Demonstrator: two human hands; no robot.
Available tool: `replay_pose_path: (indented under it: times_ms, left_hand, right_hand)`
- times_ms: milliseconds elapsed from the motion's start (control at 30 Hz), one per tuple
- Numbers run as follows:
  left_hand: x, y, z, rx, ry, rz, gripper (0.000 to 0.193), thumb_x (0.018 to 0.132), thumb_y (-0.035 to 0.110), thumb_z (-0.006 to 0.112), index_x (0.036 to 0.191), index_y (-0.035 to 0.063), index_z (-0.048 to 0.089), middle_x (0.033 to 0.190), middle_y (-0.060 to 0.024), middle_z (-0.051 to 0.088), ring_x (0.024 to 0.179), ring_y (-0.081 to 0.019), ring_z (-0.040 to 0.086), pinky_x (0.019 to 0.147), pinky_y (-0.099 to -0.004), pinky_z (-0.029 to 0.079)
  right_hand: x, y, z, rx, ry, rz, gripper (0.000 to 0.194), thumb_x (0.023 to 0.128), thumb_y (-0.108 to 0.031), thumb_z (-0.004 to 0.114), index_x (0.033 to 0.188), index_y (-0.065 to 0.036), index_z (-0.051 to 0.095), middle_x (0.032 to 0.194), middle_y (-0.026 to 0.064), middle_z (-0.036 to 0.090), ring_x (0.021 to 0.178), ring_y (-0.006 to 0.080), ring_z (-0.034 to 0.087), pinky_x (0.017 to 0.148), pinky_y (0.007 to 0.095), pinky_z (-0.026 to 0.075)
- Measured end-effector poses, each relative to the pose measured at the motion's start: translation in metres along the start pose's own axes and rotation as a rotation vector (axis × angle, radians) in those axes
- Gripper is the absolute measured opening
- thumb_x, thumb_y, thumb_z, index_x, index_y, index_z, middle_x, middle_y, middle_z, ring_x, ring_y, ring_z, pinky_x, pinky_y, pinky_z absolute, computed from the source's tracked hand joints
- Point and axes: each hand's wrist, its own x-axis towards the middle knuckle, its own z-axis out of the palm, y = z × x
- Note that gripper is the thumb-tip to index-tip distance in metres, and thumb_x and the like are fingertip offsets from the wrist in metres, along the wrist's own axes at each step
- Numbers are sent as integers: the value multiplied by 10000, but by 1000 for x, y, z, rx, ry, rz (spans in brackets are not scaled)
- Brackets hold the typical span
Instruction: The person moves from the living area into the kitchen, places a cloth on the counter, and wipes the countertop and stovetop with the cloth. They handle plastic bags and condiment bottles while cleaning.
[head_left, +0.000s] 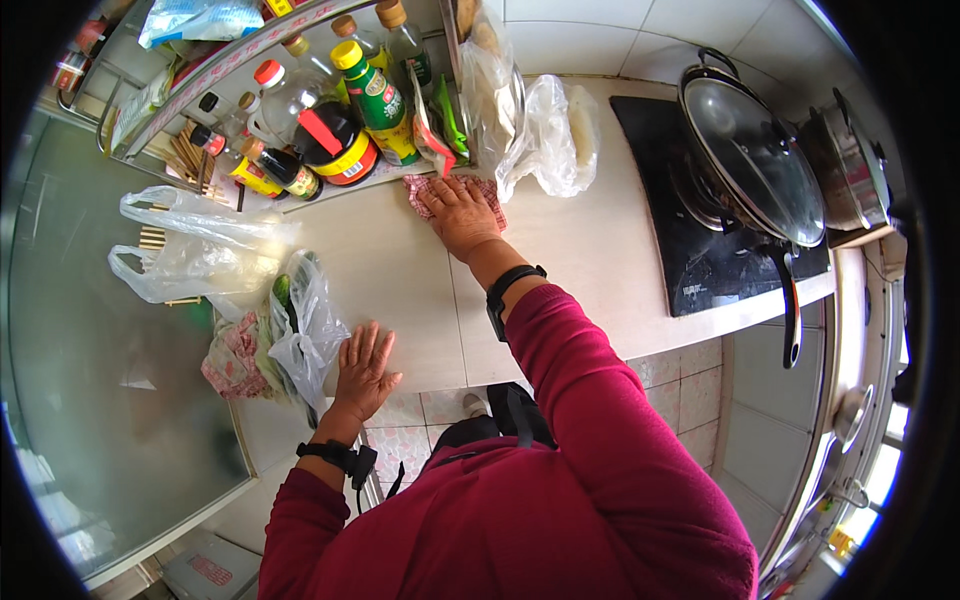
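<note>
My right hand (459, 214) presses flat on a red-and-white checked cloth (498, 196) on the pale countertop (405, 277), close to the foot of the bottle rack. The fingers point away from me and cover part of the cloth. Near the counter's front edge, my left hand (365, 373) rests palm down, fingers a little apart, with nothing in it. Just left of it lies a clear plastic bag (311, 330) with a green cucumber (282, 289) showing. Another pinkish bag (238, 360) sits further left, touching that one.
Sauce and oil bottles (379, 105) stand in a metal rack (225, 71) at the back. Plastic bags (551, 135) lie right of the rack. A lidded frying pan (754, 150) stands on the black cooktop (675, 277), its handle over the front edge. A thin bag (210, 247) lies left.
</note>
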Motion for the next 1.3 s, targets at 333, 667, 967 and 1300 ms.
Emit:
replay_pose_path:
  times_ms: [333, 667, 967, 1300]
  left_hand:
    - [-1, -9, 8, 24, 56, 57, 702, 907, 472, 496, 1505, 184, 266, 1564, -157, 202, 1418, -397, 193, 1135, -551, 123]
    - [0, -16, 18, 74, 115, 93, 702, 937, 571, 392, 1517, 210, 232, 1578, -133, 169, 1435, -369, 160, 1134, -552, 107]
    - [1, -17, 20, 93, 50, 53, 726, 921, 503, 455, 1529, 222, 175, 1603, -98, 78, 1459, -344, 80, 1159, -522, 46]
    - [2, -13, 19, 75, 30, 12, 716, 924, 470, 462, 1533, 240, 162, 1604, -87, 84, 1466, -330, 72, 1160, -517, 53]
  right_hand:
    - [-24, -3, -5, -9, 25, 179, 512, 914, -321, 518, 1407, -209, 444, 1513, 37, 351, 1406, 235, 294, 1154, 454, 201]
    - [-101, 26, -27, -47, 139, 379, 492, 924, -341, 501, 1396, -213, 450, 1486, 42, 382, 1389, 237, 319, 1144, 466, 218]
    - [-194, 32, -59, -55, 110, 466, 479, 932, -321, 481, 1397, -214, 452, 1493, 56, 377, 1391, 250, 312, 1154, 454, 193]
    - [-271, 42, -73, -194, 223, 549, 315, 905, -268, 541, 1207, -235, 624, 1302, 15, 572, 1169, 257, 528, 982, 455, 389]
